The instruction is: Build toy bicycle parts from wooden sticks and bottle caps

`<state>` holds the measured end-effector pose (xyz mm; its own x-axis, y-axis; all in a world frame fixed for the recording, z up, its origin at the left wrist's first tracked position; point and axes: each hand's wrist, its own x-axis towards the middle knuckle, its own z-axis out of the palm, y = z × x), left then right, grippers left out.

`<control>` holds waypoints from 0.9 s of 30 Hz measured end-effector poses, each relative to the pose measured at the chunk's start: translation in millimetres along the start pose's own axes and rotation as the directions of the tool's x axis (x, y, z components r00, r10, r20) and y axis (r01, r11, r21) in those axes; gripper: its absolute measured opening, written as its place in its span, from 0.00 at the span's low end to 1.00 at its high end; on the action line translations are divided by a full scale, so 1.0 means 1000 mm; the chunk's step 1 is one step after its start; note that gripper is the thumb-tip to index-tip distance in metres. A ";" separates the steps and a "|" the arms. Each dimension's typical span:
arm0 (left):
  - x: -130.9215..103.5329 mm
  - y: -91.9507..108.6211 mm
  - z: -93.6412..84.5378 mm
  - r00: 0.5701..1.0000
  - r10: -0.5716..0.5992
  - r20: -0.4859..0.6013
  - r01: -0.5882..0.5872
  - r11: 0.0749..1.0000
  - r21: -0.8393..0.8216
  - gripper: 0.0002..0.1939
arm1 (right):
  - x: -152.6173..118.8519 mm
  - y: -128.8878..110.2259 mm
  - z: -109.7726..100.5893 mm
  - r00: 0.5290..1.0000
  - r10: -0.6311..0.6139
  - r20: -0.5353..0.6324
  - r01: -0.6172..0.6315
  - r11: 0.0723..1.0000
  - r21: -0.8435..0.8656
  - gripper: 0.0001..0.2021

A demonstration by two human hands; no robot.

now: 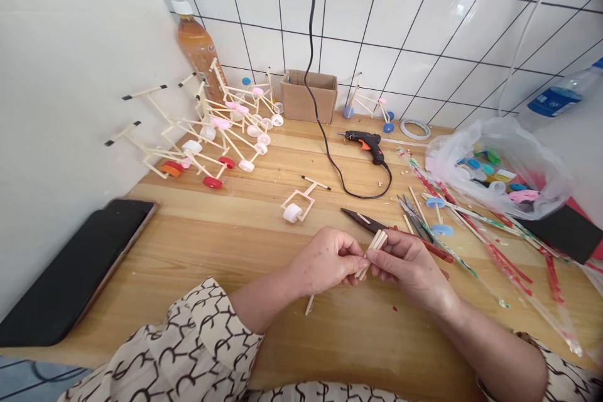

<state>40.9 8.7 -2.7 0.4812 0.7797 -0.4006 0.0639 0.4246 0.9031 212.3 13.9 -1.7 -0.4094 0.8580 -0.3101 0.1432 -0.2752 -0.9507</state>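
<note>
Between my two hands, over the front middle of the table, is a small bundle of short wooden sticks (377,240). My left hand (330,257) pinches the lower left end of the bundle. With thumb and fingers, my right hand (402,257) grips its right side. A loose short stick (309,305) lies on the wood below my left wrist. Just beyond the hands sits a small stick frame (306,198) with a white bottle-cap wheel (293,213). Pliers with red handles (372,221) lie partly behind my right hand, beside scissors (414,217).
Stick models with cap wheels (221,122) crowd the back left near a tea bottle (198,44). A black glue gun (367,143), its cable, tape roll (415,129) and cardboard box (309,97) are behind. Right: a bag of caps (499,163) and plastic strips (509,264). Left: a phone (70,270).
</note>
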 end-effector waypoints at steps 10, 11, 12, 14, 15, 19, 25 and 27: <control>-0.004 0.002 0.003 0.999 0.009 -0.042 -0.001 0.985 0.173 0.06 | -0.002 -0.004 0.001 0.999 0.019 0.027 -0.016 0.995 -0.096 0.15; -0.004 0.002 0.003 0.998 0.025 -0.056 -0.011 0.970 0.243 0.07 | -0.002 -0.005 0.001 0.999 0.027 0.042 -0.022 0.993 -0.113 0.15; -0.005 0.002 0.003 0.997 0.045 -0.069 -0.021 0.949 0.314 0.07 | -0.002 -0.006 0.000 0.997 0.038 0.061 -0.030 0.991 -0.128 0.16; -0.006 0.003 0.004 0.992 0.085 -0.091 -0.037 0.899 0.437 0.08 | -0.001 -0.009 -0.004 0.995 0.061 0.080 -0.047 0.985 -0.164 0.17; -0.007 0.003 0.004 0.990 0.102 -0.100 -0.041 0.871 0.489 0.08 | -0.001 -0.010 -0.007 0.995 0.067 0.076 -0.052 0.982 -0.184 0.17; -0.012 0.008 0.008 0.981 0.155 -0.113 -0.032 0.714 0.699 0.08 | 0.000 -0.014 -0.020 0.999 -0.014 -0.032 0.006 0.966 -0.259 0.16; -0.016 0.008 0.017 0.986 0.165 0.002 -0.063 0.361 0.930 0.08 | 0.001 -0.010 -0.025 0.948 -0.252 -0.193 0.136 0.872 -0.470 0.14; -0.015 0.005 0.018 0.982 0.179 0.059 -0.111 0.297 0.948 0.09 | 0.001 -0.009 -0.024 0.942 -0.271 -0.198 0.140 0.854 -0.502 0.13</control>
<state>50.1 -9.4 10.5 0.5359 0.8143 -0.2230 0.7945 -0.3970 0.4596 231.9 27.9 6.5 -0.2461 0.9687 -0.0322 0.5170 0.1030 -0.8498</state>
